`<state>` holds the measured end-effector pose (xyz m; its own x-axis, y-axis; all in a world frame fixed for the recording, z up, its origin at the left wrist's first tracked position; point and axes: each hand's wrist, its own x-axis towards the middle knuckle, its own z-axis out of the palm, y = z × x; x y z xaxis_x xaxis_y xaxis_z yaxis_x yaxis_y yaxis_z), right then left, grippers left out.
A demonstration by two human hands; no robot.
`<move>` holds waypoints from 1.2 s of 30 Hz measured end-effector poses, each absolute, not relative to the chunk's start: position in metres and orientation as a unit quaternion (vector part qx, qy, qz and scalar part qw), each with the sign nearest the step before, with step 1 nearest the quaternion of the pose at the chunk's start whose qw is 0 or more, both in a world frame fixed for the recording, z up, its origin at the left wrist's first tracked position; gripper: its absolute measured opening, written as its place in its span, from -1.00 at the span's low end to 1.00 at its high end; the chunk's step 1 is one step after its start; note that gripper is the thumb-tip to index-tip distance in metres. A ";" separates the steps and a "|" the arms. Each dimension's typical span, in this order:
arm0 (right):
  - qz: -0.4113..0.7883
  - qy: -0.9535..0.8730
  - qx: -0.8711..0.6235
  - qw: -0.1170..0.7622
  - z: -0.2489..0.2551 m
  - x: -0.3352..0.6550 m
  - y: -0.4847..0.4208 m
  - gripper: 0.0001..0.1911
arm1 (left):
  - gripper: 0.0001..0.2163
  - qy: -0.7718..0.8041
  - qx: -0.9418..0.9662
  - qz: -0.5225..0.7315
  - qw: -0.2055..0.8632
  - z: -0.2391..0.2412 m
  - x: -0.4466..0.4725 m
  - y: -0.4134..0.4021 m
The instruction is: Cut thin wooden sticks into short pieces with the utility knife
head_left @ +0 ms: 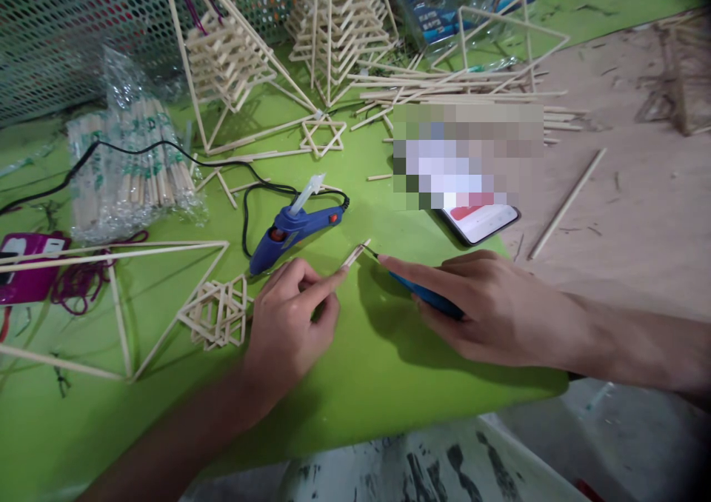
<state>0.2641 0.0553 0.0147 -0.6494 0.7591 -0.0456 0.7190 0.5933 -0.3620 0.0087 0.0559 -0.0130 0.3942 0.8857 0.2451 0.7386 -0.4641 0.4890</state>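
Note:
My left hand (292, 317) rests on the green mat (355, 383) and pinches a short thin wooden stick (356, 253) between thumb and forefinger. My right hand (489, 306) grips a blue-handled cutting tool (430, 298), whose small tip touches the stick's far end. A blue hot glue gun (294, 228) with a black cord lies just beyond my left hand. A small stacked lattice of sticks (218, 312) sits to the left of that hand.
Stick pyramids (338, 24) stand at the back. A wrapped bundle of sticks (130, 172) lies at left, a large stick triangle frame (119, 306) at near left. A phone (481, 221) and loose sticks (461, 91) lie behind my right hand.

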 end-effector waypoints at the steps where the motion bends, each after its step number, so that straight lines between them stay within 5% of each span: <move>1: 0.175 -0.891 -0.415 0.059 0.014 0.264 0.055 -0.36 | -0.65 0.494 0.821 0.242 0.153 -0.013 0.009 0.056; 36: 0.186 -0.882 -0.427 0.074 0.015 0.264 0.053 -0.38 | -0.65 0.493 0.821 0.244 0.150 -0.014 0.008 0.056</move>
